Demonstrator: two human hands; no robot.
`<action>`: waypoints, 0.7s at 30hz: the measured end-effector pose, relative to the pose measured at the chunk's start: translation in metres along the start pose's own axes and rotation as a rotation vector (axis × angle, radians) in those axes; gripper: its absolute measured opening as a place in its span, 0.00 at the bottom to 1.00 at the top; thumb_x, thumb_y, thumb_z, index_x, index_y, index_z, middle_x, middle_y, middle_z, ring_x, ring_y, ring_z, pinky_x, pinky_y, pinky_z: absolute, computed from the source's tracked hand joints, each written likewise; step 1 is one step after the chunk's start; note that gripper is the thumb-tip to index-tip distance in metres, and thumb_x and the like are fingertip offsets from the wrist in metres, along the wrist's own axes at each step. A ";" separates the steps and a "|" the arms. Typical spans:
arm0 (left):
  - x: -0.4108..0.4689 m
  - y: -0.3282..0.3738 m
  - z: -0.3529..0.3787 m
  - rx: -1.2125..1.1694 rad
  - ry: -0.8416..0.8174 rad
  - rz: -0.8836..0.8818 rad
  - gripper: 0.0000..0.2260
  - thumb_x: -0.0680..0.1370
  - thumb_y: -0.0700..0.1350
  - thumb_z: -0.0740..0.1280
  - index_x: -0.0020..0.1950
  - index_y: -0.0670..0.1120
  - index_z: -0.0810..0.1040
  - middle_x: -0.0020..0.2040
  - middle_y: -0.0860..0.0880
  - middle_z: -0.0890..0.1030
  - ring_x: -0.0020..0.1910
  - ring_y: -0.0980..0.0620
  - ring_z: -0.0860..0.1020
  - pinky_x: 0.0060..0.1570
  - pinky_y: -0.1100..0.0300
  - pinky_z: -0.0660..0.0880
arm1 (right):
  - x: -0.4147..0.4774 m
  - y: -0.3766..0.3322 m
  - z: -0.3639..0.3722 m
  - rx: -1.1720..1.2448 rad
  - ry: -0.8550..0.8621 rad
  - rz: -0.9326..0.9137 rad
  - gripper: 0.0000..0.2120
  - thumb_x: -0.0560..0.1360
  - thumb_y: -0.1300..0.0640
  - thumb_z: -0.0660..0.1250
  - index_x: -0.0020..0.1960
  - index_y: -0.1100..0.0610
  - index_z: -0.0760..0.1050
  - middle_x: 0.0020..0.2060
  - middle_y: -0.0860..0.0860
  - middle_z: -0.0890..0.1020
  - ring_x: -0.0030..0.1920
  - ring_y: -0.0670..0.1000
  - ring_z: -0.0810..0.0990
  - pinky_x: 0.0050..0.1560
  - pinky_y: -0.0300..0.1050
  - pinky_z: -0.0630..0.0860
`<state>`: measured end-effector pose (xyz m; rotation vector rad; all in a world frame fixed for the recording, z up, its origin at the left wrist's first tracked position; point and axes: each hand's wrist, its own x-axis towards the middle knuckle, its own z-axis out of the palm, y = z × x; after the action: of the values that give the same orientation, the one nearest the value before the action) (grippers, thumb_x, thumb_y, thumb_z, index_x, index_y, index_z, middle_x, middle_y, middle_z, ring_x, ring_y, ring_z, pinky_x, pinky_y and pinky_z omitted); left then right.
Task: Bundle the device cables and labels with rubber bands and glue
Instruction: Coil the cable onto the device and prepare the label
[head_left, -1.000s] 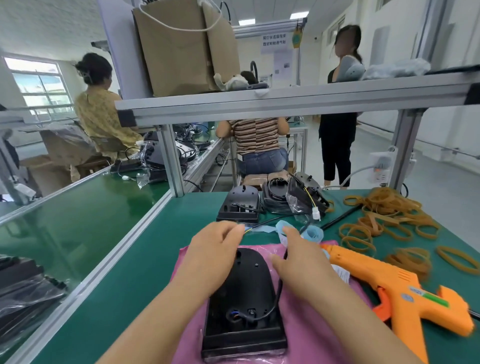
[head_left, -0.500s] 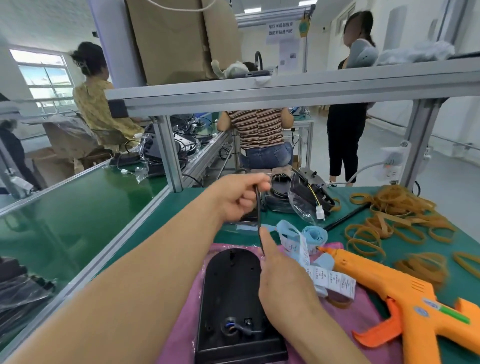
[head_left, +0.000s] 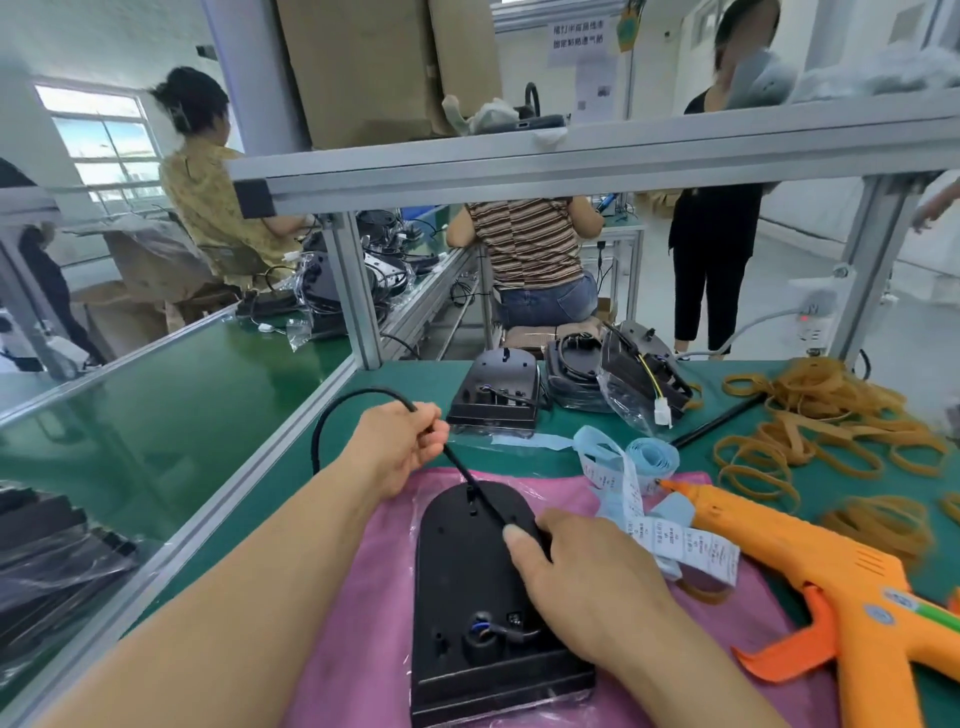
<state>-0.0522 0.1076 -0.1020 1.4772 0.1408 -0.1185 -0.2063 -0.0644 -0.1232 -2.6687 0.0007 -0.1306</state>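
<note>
My device (head_left: 457, 571) is black, on a pink sheet (head_left: 343, 597). Lower right: orange glue gun (head_left: 831, 571). Right: tan rubber bands (head_left: 810, 415) on green mat (head_left: 597, 374).

A: Left hand (head_left: 400, 447)?
B: Came down from its raised spot, now low, just left of the device (head_left: 457, 571). The cable (head_left: 470, 480) loops out behind it.
A: Right hand (head_left: 587, 577)?
B: Slid back over the device, thumb pinching the cable there. Cable slants now; it was upright half a second ago.

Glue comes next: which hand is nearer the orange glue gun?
Right. The right hand pinches the cable on the device, just left of the glue gun; the left hand grips the cable farther left.
</note>
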 end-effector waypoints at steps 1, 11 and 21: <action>-0.004 -0.005 -0.003 0.019 0.003 0.021 0.06 0.82 0.37 0.63 0.46 0.40 0.76 0.34 0.45 0.78 0.23 0.59 0.75 0.25 0.68 0.74 | 0.000 0.000 0.000 0.000 0.006 -0.005 0.23 0.80 0.36 0.47 0.48 0.50 0.73 0.48 0.53 0.82 0.51 0.57 0.78 0.45 0.48 0.68; -0.054 -0.006 -0.022 0.601 -0.004 0.413 0.08 0.77 0.46 0.67 0.38 0.49 0.81 0.33 0.49 0.83 0.33 0.54 0.81 0.39 0.63 0.79 | 0.008 0.001 0.007 0.099 0.061 0.089 0.14 0.78 0.44 0.58 0.53 0.51 0.78 0.48 0.50 0.83 0.51 0.54 0.79 0.50 0.46 0.75; -0.112 -0.016 -0.014 0.716 -0.074 0.456 0.14 0.74 0.57 0.65 0.37 0.49 0.80 0.29 0.46 0.81 0.28 0.52 0.78 0.38 0.57 0.76 | 0.016 -0.013 0.015 0.099 0.043 0.170 0.19 0.78 0.51 0.55 0.66 0.57 0.67 0.56 0.57 0.80 0.54 0.59 0.78 0.46 0.48 0.69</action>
<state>-0.1652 0.1192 -0.0999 2.1747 -0.3348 0.1659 -0.1895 -0.0466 -0.1298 -2.5536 0.2288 -0.1289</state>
